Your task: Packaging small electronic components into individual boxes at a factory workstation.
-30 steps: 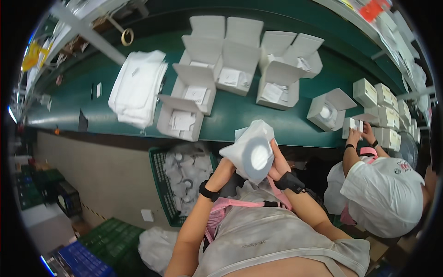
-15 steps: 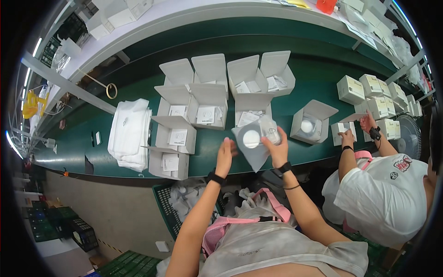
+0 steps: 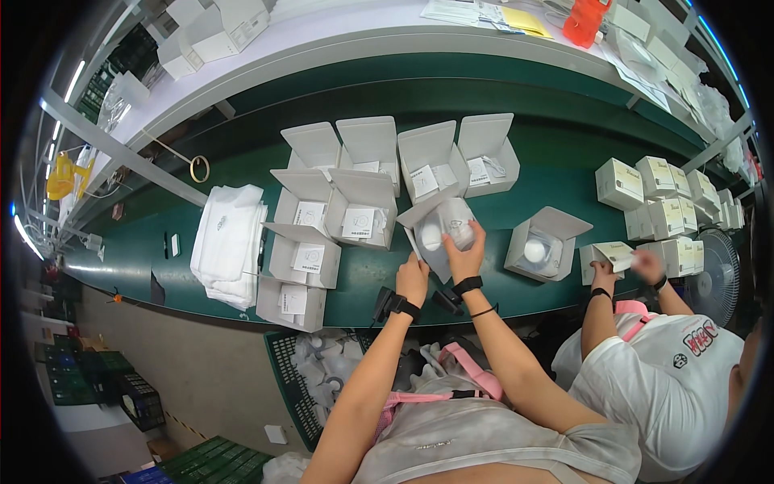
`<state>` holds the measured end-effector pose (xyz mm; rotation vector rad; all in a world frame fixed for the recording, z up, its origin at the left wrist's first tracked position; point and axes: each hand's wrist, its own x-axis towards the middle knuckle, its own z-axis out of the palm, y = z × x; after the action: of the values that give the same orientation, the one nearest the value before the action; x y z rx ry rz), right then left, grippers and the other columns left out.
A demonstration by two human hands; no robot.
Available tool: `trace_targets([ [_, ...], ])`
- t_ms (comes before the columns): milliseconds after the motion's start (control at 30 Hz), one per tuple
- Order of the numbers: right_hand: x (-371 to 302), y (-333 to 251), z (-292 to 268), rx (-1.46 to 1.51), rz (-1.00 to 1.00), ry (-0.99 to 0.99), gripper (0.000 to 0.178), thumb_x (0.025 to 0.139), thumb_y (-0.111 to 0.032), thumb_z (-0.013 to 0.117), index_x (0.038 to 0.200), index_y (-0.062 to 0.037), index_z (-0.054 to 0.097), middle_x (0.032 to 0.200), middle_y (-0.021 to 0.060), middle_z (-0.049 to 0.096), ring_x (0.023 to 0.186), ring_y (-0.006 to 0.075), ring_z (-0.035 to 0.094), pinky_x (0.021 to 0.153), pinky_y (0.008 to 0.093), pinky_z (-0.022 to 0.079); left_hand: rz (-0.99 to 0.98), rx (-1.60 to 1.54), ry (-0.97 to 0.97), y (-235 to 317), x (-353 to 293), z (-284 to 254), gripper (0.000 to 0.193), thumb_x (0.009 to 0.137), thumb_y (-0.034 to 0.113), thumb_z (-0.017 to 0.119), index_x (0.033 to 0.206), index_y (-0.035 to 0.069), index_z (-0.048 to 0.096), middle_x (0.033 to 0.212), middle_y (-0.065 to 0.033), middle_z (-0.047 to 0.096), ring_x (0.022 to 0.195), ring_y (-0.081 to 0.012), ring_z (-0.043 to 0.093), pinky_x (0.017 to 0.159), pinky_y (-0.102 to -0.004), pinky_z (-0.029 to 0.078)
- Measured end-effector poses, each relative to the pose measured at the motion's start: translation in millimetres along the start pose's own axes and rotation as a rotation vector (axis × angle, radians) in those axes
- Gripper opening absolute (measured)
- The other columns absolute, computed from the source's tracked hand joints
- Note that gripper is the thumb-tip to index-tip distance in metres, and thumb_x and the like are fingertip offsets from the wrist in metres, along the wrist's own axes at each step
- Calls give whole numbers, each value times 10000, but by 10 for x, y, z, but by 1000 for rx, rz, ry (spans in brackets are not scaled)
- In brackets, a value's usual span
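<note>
White, soft sheets (image 3: 230, 242) lie stacked on the green counter (image 3: 359, 278). To their right, the left hand (image 3: 412, 282) bends its fingers near the front left side of an open white cardboard box (image 3: 415, 211); whether they pinch something, I cannot tell. Over this box's opening is a translucent grey plastic bag (image 3: 441, 240), its longer axis pointing roughly away from the person. Nearer is the right hand (image 3: 465, 262): its fingers grasp the bag, most of which lies to their left.

Head-worn fisheye, looking down, hands (image 3: 465, 258) near
</note>
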<state>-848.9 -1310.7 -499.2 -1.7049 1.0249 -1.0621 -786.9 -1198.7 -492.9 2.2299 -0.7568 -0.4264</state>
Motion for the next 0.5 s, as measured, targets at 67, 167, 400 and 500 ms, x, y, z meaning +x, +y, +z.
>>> trace_targets([
  [67, 43, 210, -16, 26, 37, -88, 646, 717, -179, 731, 1252, 1, 416, 1171, 213, 487, 1096, 368, 470, 948, 397, 377, 14, -15, -5, 35, -44, -58, 205, 855, 119, 493, 963, -50, 533, 739, -285, 597, 713, -457, 581, 643, -527, 464],
  [167, 99, 271, -78, -109, 9, -271, 636, 765, -241, 692, 1267, 8, 391, 1174, 248, 473, 1107, 393, 457, 948, 406, 376, 9, -24, 8, 17, -98, -79, 182, 850, 115, 500, 931, -42, 541, 736, -278, 601, 710, -453, 584, 644, -522, 467],
  [400, 198, -108, -199, -757, -154, -562, 632, 824, -357, 620, 1293, -4, 388, 1140, 255, 527, 1089, 366, 512, 918, 431, 377, -82, -13, 16, -76, -204, -38, 197, 834, 126, 509, 830, -69, 540, 700, -280, 594, 691, -455, 585, 637, -515, 476],
  [500, 360, -202, -262, -1214, -214, -795, 651, 829, -455, 569, 1250, 25, 440, 1024, 199, 613, 991, 300, 591, 906, 413, 359, -77, -87, 38, -101, -255, 2, 213, 828, 132, 511, 785, -76, 529, 695, -288, 589, 682, -460, 583, 633, -515, 477],
])
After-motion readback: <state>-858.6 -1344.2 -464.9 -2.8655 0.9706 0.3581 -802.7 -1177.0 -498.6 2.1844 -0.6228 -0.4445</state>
